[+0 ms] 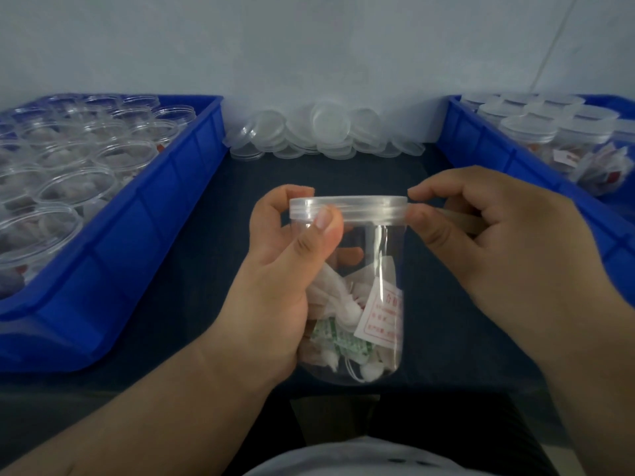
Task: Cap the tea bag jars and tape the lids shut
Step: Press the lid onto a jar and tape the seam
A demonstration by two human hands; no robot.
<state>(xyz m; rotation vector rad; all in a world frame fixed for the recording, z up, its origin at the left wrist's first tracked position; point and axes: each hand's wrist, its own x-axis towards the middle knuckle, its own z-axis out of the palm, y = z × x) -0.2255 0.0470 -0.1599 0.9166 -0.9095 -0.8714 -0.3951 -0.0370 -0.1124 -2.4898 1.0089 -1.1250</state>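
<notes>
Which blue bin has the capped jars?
The right bin: its capped jars carry lids. The left bin holds open jars, mouths uncovered.

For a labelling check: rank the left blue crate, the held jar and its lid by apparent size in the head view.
1. left blue crate
2. held jar
3. lid
The jar is nearer the camera, yet the crate looks far larger.

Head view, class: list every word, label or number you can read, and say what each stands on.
"合", in red, heading the white slip in the jar; the next character is distorted.
Smaller red lines on that slip: too blurred to read.
Green packet in the jar: print too blurred to read.
Red-and-white tags in the right blue tray: too small to read.
</notes>
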